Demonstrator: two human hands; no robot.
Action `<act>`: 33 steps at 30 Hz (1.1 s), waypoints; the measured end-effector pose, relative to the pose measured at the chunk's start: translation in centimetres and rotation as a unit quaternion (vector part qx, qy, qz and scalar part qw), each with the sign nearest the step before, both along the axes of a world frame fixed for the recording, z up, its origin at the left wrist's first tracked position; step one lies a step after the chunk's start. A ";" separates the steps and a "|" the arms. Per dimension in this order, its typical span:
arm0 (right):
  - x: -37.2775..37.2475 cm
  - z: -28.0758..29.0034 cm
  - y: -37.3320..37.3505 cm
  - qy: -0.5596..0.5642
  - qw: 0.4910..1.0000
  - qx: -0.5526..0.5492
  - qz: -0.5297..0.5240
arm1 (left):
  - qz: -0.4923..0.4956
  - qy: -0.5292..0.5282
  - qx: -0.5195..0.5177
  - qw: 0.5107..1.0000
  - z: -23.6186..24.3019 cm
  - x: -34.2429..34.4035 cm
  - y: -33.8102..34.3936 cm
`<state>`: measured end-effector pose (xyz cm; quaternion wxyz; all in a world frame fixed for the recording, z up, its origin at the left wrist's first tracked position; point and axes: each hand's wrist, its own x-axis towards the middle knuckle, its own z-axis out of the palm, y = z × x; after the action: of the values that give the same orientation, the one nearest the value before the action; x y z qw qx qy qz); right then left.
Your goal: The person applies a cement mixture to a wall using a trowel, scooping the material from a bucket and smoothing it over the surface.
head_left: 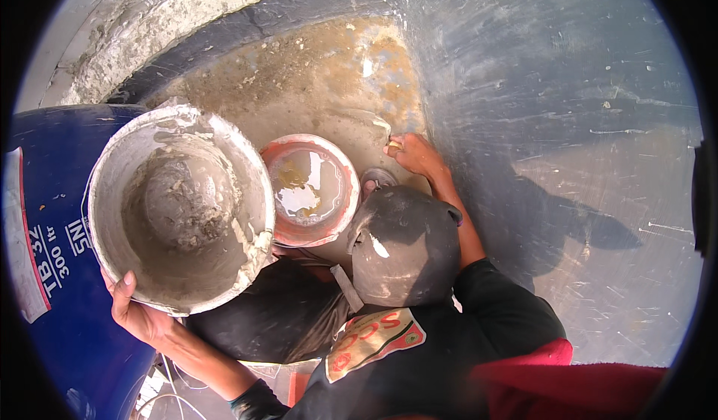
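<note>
My left hand (138, 309) grips the lower left rim of a large pail (260, 195), thumb over the edge. The pail is tilted toward me, its walls are caked with grey mortar, and wet mortar (187, 210) lies inside. My right hand (417, 155) is closed round the yellowish handle of a trowel (394, 146). Its blade seems smeared with mortar and lies low over the wet grey floor patch near the wall; its exact outline is unclear. Between my hands stands a smaller reddish basin (345, 222) holding cloudy, reflecting water.
A blue drum (45, 218) stands close at the left. A dark grey wall (568, 121) rises at the right, and a rough ledge (254, 16) curves across the back. My bent knee (407, 248) and foot (379, 178) are beside the basin. Thin cables (173, 390) lie at lower left.
</note>
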<state>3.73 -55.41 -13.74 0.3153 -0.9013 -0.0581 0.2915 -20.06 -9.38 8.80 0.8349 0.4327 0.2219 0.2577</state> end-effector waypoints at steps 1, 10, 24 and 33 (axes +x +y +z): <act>0.3 -1.1 0.0 0.031 0.999 0.038 -0.023 | 0.006 0.004 0.002 1.000 0.0 -0.1 0.0; 5.3 -8.2 6.5 0.241 0.897 0.294 -0.224 | 0.011 0.003 0.009 1.000 1.4 0.2 -1.4; 19.3 -7.4 12.2 0.272 0.912 0.267 -0.153 | 0.030 0.053 0.024 0.998 5.2 2.4 -4.9; 18.8 -6.1 18.7 -0.160 0.978 -0.023 0.132 | 0.100 0.076 0.040 0.991 5.4 3.0 -5.9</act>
<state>22.49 -36.75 -19.89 0.2399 -0.9276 -0.2195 0.1838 -17.08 -15.31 14.23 0.7676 0.4597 0.3165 0.3152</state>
